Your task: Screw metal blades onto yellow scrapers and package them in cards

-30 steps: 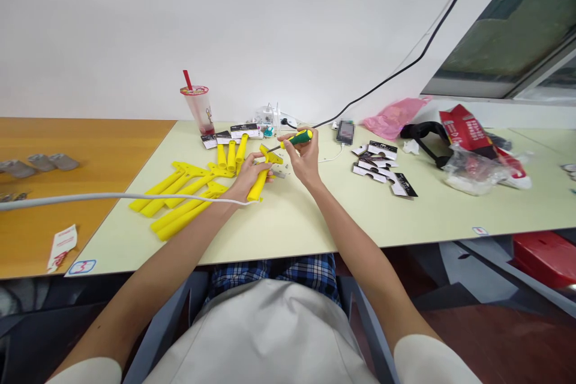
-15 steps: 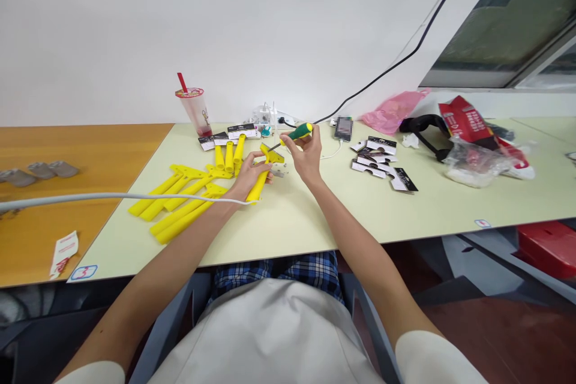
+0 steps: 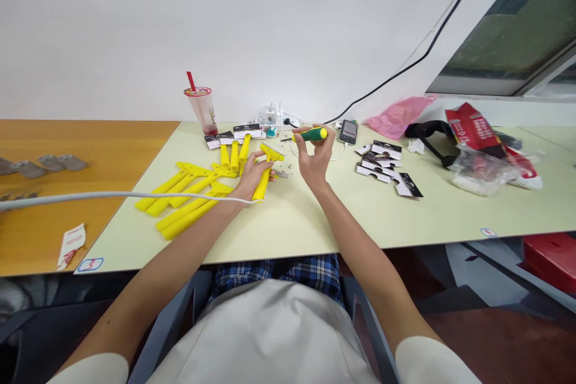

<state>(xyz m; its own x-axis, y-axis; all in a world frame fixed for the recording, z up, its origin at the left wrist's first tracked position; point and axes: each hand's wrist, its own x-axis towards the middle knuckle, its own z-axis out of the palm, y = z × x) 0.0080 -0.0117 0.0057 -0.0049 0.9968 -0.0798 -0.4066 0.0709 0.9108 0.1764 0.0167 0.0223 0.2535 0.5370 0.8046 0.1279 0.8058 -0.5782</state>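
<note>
My left hand (image 3: pixel 252 177) is wrapped round the handle of a yellow scraper (image 3: pixel 261 188), whose wide T-shaped head points away from me. In my right hand (image 3: pixel 316 163) is a green and yellow screwdriver (image 3: pixel 310 134). It lies nearly level, its tip pointing left, apart from the scraper head. Small screws (image 3: pixel 290 166) and a thin grey metal piece (image 3: pixel 282 174) lie on the table just right of the scraper. Several more yellow scrapers (image 3: pixel 184 216) are spread on the table to the left. Behind them, yellow handles (image 3: pixel 234 156) stick out from black and white cards (image 3: pixel 247 131).
A drink cup with red straw (image 3: pixel 201 113) stands at the back left. Against the wall are a power strip (image 3: pixel 270 115) and a phone (image 3: pixel 348 131). Loose cards (image 3: pixel 382 162) and bags (image 3: pixel 477 132) lie to the right. A white cable (image 3: pixel 135 194) crosses the left side.
My right hand has drawn the screwdriver away from the scraper's head, to the right. My left hand keeps its grip on the scraper. The whole view has shifted slightly.
</note>
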